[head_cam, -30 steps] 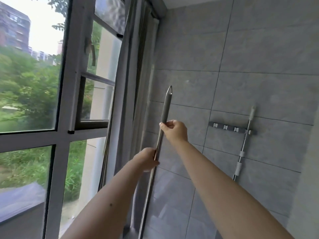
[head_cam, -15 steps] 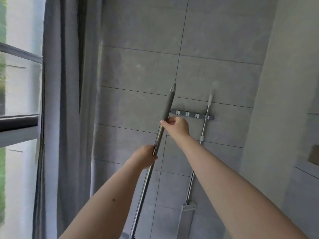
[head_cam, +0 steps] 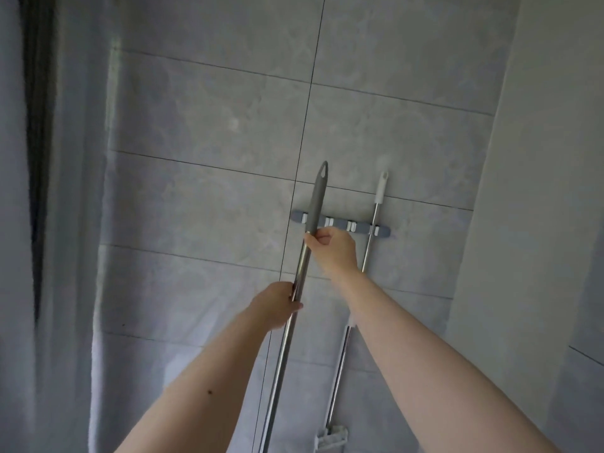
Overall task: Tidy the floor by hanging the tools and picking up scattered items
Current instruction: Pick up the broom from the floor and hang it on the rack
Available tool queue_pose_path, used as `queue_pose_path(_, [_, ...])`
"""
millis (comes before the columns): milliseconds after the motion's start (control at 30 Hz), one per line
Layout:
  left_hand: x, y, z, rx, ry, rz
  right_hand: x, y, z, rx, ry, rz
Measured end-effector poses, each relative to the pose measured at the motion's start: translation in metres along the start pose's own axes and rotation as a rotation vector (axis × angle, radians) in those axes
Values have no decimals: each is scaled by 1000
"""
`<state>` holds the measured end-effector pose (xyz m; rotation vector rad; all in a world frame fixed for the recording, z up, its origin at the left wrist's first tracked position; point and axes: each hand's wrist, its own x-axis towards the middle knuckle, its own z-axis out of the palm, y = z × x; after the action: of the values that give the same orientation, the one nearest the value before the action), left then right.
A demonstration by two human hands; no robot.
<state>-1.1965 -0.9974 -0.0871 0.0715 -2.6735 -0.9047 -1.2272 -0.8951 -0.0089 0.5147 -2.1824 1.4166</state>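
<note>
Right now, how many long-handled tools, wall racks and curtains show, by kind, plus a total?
Long-handled tools: 2, a grey-grip pole held by the left hand and right hand, and a white-grip tool on the rack
Racks: 1
Curtains: 1
Total: 4

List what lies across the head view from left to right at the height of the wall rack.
Grey curtain → tiled wall → grey-handled pole held in both hands → free clips of the wall rack → white-tipped mop handle clipped at the rack's right end → plain side wall.
</note>
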Motion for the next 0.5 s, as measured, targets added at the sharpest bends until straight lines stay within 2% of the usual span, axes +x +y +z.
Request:
queue_pose_path(267, [107, 2, 32, 10, 29, -12, 107, 58, 18, -17, -60, -7])
queue_pose_path(500, [172, 1, 35, 99, 17, -60, 170, 63, 31, 31, -30, -40])
